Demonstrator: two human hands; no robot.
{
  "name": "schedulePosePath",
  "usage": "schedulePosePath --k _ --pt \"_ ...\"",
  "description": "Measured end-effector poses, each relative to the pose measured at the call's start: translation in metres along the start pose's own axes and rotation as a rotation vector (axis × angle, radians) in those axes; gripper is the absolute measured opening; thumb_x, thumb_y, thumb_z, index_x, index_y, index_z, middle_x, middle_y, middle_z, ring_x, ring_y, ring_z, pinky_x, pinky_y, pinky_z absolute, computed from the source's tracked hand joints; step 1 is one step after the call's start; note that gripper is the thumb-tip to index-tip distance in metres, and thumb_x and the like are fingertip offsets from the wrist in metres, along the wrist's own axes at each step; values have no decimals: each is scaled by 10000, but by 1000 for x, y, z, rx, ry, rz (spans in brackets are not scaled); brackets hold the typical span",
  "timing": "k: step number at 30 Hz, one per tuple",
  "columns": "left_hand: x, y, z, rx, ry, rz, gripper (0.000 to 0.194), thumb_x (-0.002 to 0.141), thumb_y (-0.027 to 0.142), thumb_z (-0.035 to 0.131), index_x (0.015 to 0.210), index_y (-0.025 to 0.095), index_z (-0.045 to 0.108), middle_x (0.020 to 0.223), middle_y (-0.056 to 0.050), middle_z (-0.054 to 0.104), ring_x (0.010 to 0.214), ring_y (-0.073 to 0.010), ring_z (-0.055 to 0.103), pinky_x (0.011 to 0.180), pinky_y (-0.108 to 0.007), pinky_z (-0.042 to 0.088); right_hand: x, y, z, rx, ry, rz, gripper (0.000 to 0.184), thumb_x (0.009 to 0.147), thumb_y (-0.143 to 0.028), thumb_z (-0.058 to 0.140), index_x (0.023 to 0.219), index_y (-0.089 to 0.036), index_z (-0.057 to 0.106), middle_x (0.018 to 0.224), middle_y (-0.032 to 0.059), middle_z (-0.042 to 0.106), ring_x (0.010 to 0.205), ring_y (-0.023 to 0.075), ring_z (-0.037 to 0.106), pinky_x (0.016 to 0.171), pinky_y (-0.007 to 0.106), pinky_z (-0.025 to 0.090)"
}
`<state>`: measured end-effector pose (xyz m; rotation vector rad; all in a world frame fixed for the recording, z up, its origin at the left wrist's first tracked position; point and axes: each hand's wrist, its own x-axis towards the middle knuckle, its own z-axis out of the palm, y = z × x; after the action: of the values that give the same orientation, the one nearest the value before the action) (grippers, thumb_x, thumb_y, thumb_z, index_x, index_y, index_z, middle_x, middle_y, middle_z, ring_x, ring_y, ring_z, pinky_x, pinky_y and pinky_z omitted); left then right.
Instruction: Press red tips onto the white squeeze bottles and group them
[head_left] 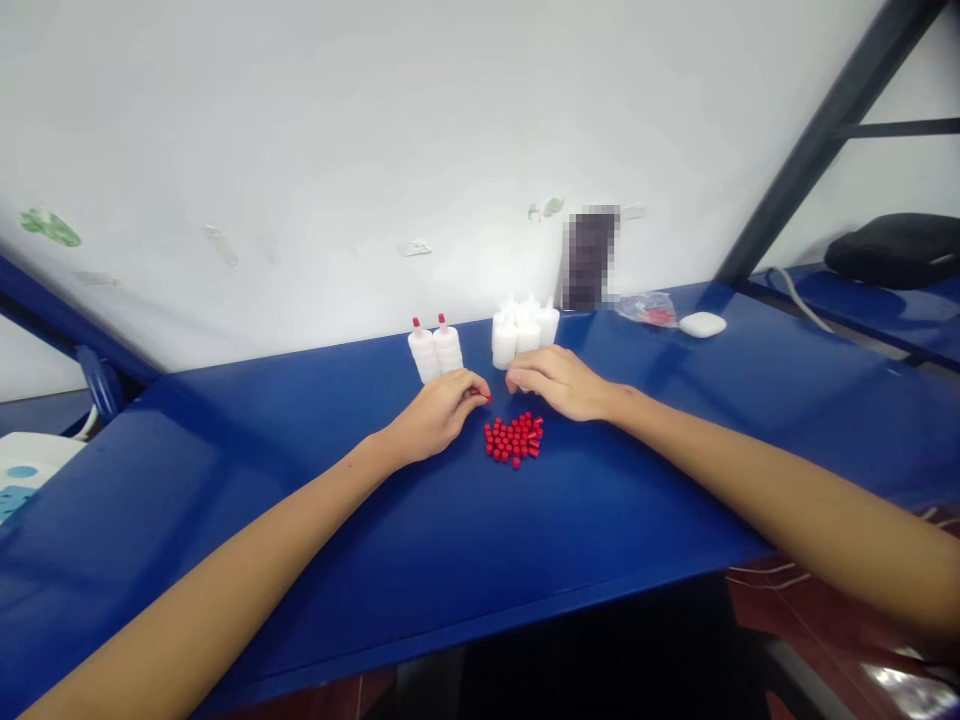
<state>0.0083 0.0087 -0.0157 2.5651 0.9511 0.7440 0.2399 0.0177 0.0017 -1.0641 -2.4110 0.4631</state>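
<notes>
My left hand [446, 408] is closed in a pinch on a small red cap [489, 399], of which only a bit shows at the fingertips. Just behind that hand stand two white squeeze bottles [436, 352] with red caps on their nozzles. My right hand [559, 382] is loosely bent with its fingers apart, in front of a cluster of white uncapped bottles [517, 335]; I see nothing in it. Between and below my hands lies a patch of several loose red caps [514, 437] on the blue table [450, 560].
A dark pixelated object [591, 258] leans on the wall at the back. To its right lie a clear plastic bag [651, 308] with red pieces and a white rounded object [702, 324]. A white power strip [34, 465] is at the left edge, and a black case [896, 250] at far right.
</notes>
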Motion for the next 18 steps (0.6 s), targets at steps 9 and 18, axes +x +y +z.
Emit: schedulePosePath --k 9,18 --pt "-1 1 2 83 62 23 178 966 209 501 1066 172 644 946 -46 668 835 -158 624 795 -301 511 3 -8 4 -146 -44 -40 214 850 -256 450 824 -195 653 819 25 674 750 171 569 666 275 317" --pt "-2 -2 4 94 146 53 187 936 184 541 946 181 728 961 -53 714 862 -164 673 793 -295 545 4 3 6 -134 -24 -43 252 861 -337 561 1023 -256 735 1030 13 745 897 206 666 725 292 409"
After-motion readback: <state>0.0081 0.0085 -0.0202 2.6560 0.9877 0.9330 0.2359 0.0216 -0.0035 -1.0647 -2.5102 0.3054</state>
